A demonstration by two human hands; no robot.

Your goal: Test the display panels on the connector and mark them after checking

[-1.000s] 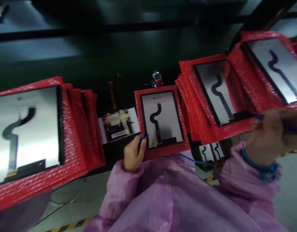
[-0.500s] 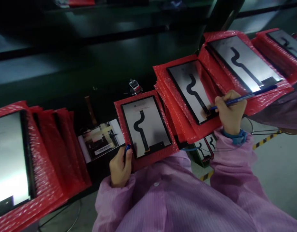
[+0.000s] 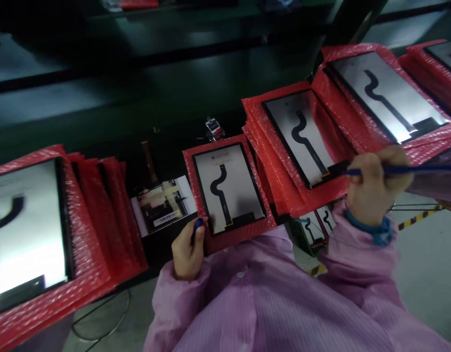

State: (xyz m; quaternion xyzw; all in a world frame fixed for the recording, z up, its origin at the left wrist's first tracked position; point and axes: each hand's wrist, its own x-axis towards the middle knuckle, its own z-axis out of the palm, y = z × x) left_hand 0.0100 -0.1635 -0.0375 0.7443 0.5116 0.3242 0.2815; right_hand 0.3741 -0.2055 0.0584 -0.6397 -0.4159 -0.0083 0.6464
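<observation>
My right hand (image 3: 375,183) is closed around a blue pen (image 3: 423,169). It is somewhat blurred and overlaps the lower right corner of a display panel (image 3: 284,132) with a black S-shaped flex cable, which rests on a stack of red bubble bags (image 3: 260,161). My left hand (image 3: 188,249) is a fist; a small blue pen cap (image 3: 198,223) pokes out above the thumb. Beside that fist lies another panel (image 3: 243,188) on a red bubble bag (image 3: 221,240); whether the fingers touch the bag I cannot tell.
To the left, a large panel (image 3: 31,215) rests on fanned red bubble bags (image 3: 100,230). A small circuit assembly (image 3: 164,203) and a metal tally counter (image 3: 214,129) sit mid-bench. More panels (image 3: 384,93) are at right; a green crate (image 3: 313,232) is below.
My right hand has pulled the pen away from the panel's lower edge, rightward and slightly down. The left fist keeps its place beside the panel, and the whole view has shifted a little.
</observation>
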